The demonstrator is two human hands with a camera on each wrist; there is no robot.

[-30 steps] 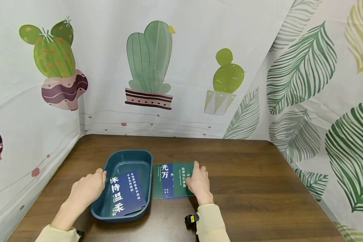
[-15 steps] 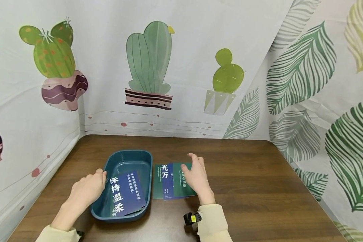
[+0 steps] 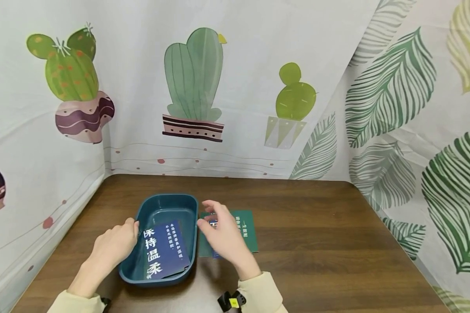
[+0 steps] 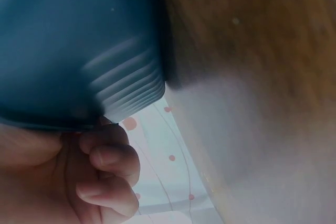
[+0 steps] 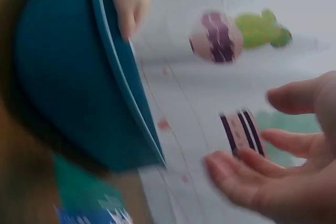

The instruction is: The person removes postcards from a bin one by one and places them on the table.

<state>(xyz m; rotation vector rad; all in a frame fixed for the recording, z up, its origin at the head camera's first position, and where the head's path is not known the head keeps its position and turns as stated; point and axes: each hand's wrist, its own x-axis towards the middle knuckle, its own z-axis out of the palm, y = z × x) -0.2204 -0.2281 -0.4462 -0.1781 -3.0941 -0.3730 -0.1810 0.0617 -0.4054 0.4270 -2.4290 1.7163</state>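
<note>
1. Fingers [image 4: 118, 163] of the left hand [image 3: 115, 244], lower left of the frame, were curled over the left rim of the blue tub [image 3: 156, 283], gripping it.
2. Lower centre, the right hand [image 3: 224, 234] held its fingers apart with nothing between them, above the spread cards [image 3: 248, 230] and near the tub's right rim.
3. Across the tub's near part lay a blue card [image 3: 164, 250]. The tub looked light and rigid, best held by its rim.
4. Just right of the tub, the spread cards lay on the counter [image 3: 317, 230], partly hidden by the right hand. They seemed thin, light, smooth and easily bent, likely to slide over one another; the exposed right edge offered the best pinch.
5. Room between tub and cards was tight; a wide stretch of counter ran to the right.
6. Behind the counter's far edge, a printed curtain [image 3: 250, 87] limited the back.
</note>
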